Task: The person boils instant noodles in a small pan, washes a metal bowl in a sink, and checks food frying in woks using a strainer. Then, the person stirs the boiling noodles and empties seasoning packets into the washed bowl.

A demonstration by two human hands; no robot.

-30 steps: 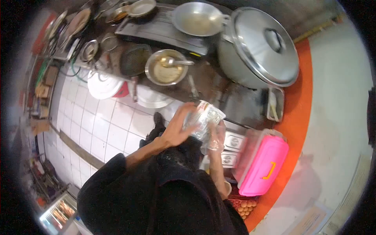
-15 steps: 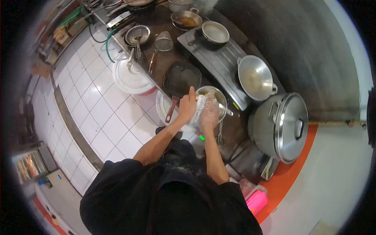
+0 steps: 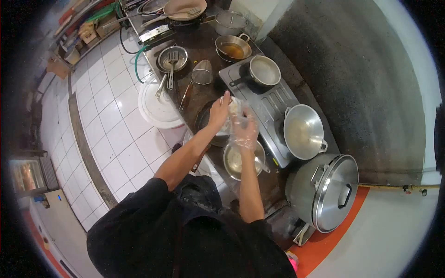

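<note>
My left hand [image 3: 219,112], bare, is closed on a whitish plastic packet [image 3: 235,107] above the dark square pan [image 3: 203,116]. My right hand [image 3: 244,129] wears a clear plastic glove. Its fingers are curled against the other side of the packet, whose contents are too small to tell. Beneath my right wrist a metal bowl [image 3: 233,160] of pale batter stands on the dark counter, with a ladle handle over its rim. My forearms partly hide the pan and the bowl.
Right of my hands is a gas stove [image 3: 276,96] with a small pan [image 3: 264,71] and a wok [image 3: 303,132]. A large lidded pot [image 3: 324,192] stands nearer me. Beyond my hands lie a strainer [image 3: 202,72] and a bowl with a spatula [image 3: 173,59]. A white lidded bucket [image 3: 158,105] is left.
The view has turned toward the stove. Both hands, with the packet, have moved from the counter's near end, past the batter bowl, to above the square pan.
</note>
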